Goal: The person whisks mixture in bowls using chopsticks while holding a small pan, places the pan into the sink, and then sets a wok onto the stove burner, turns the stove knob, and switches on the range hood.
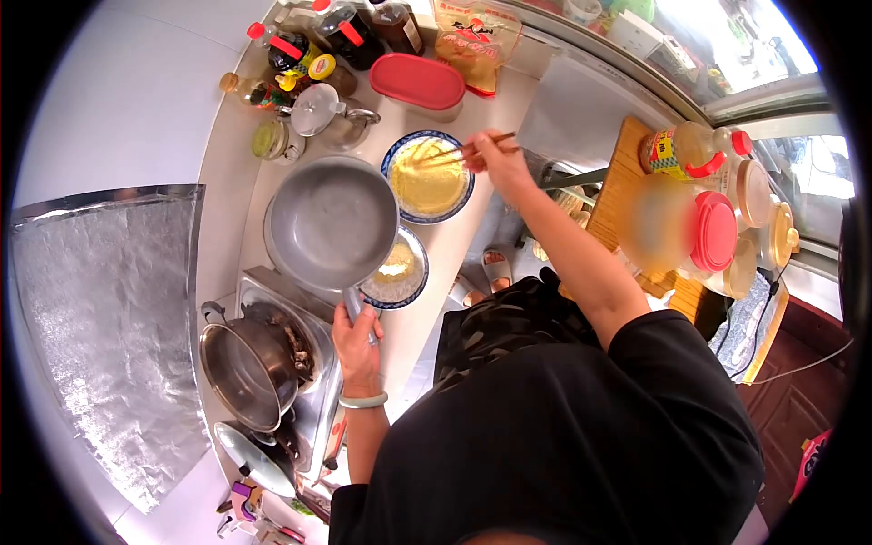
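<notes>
At the far left, a foil sheet (pixel 118 336) stands against the wall. Beside it, the stove (pixel 317 422) carries a steel pot (pixel 238 374), and a glass lid (pixel 257 457) lies near the pot.

Next comes the grey pan (pixel 331 218), its open side facing up toward the camera. Its handle (pixel 351 302) runs from the rim toward the person's body, slanting slightly right. The left hand (pixel 357 341) is closed around this handle near its free end, so the pan's round body lies beyond the grip, farther from the person. Whether the pan rests on the counter (pixel 436 300) or is held above it, I cannot tell.

The pan's right edge overlaps the view of 2 blue-rimmed bowls. The nearer bowl (pixel 424 275) contains white powder with a pale yellow patch; the farther bowl (pixel 434 219) holds a yellow mixture (pixel 431 191).

Chopsticks (pixel 447 157) reach into the farther bowl, tips at the mixture. Their long axis runs nearly sideways, tips to the left and slightly lower in view, butt ends to the right. The right hand (pixel 496 166) grips them toward those butt ends, which poke out past the fingers; most of their length lies left of the grip.

At the far right, lidded jars (pixel 713 234) stand on a wooden surface (pixel 627 173).
</notes>
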Motion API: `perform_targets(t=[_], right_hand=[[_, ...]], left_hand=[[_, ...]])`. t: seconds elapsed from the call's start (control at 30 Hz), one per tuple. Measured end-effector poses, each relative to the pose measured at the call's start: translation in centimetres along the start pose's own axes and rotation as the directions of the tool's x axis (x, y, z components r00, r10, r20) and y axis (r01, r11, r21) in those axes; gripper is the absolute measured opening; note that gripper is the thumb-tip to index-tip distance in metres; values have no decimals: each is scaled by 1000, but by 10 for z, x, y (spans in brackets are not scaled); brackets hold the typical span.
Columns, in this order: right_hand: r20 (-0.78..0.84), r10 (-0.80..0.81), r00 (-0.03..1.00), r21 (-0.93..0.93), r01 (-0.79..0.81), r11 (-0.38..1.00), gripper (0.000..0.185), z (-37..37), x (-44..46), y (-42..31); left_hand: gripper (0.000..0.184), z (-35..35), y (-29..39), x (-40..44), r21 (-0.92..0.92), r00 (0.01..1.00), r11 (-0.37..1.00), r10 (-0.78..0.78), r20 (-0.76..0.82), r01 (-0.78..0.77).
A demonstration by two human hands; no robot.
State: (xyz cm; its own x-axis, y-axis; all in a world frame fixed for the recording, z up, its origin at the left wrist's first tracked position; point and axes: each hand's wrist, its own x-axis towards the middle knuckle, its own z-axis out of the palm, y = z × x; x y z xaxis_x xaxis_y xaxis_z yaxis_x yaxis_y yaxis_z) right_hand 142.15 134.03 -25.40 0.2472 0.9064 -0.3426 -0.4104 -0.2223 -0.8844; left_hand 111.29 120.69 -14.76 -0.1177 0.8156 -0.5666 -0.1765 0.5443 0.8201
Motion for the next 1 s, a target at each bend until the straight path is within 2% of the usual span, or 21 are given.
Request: perform_targets(t=[0.03,0.07,0.2,0.3,0.47,0.57,0.6,0.73,0.87,0.97,1.0], right_hand=[[62,39,997,-2,-39,999,23,3,-7,0],[35,115,993,-76,-112,991,24,-3,-16,-5],[-69,-20,997,-145,10,989,22,-41,-14,-31],[-64,-105,992,-14,104,994,23,-24,11,-18],[118,97,988,-37,-94,995,24,-7,9,0],[105,117,988,-142,-102,985,24,-29,-4,-19],[43,122,992,-160,-114,981,24,-33,-2,-30],[-31,-50,998,-62,48,997,25,-18,16,-21],[104,113,988,-37,-110,993,26,-3,4,-1],[101,143,985,-161,-125,979,25,-26,-5,-13],[76,99,992,-156,-87,984,25,-33,-4,-19]], left_hand=[[28,2,2,-1,-3,1000,1000,0,-2,0],[28,3,3,-1,-6,1000,1000,-1,-6,1],[28,1,2,-3,-15,1000,1000,-1,5,1],[28,-3,3,0,-22,1000,1000,2,26,-1],[31,1,2,-4,-21,1000,1000,3,-25,-4],[32,-1,1,-5,-30,1000,999,22,-1,-22],[32,-2,0,-5,-26,1000,999,21,2,-21],[32,-3,-2,-3,-11,1000,1000,10,1,-10],[31,-4,-2,-4,1,1000,1000,30,2,-30],[31,-4,-2,-5,-1,1000,1000,16,-6,-16],[31,-4,-2,-6,-1,1000,1000,18,-1,-18]])
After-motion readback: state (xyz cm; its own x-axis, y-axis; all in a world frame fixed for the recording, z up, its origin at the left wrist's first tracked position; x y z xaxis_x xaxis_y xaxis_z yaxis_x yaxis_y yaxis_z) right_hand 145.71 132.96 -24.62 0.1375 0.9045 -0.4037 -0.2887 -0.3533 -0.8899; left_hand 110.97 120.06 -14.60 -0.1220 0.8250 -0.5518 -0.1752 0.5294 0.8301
